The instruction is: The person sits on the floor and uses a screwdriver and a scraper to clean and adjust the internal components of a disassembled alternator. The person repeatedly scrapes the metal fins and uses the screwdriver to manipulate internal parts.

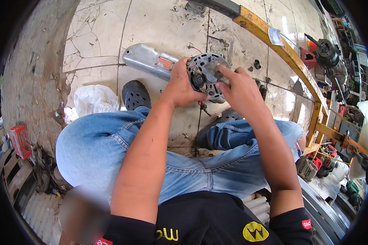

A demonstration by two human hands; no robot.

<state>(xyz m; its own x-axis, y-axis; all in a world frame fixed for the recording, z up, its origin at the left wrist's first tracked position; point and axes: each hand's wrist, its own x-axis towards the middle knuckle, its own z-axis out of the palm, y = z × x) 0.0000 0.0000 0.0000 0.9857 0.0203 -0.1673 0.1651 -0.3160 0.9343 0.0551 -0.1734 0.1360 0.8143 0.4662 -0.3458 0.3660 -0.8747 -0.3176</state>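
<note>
Between my knees, just above the tiled floor, an alternator (198,80) with a round, slotted metal housing faces up. My left hand (179,87) is wrapped around its left side, thumb along the near rim. In my right hand (244,93) is a flat, worn grey piece (215,70), pinched by the fingers and lying over the alternator's upper face; whether it is sandpaper or cloth I cannot tell. Part of the alternator is hidden under it. Below the housing shows a short wire end (204,108). A long silver metal cover (145,59) with a red label lies behind my left hand.
A yellow metal frame (292,55) runs along the right side. Beside my left clog (135,95) sits a crumpled white plastic bag (95,99). A red box (20,141) stands at the far left. Tools and machine parts crowd the right edge. Small dark parts (256,64) lie on the tiles.
</note>
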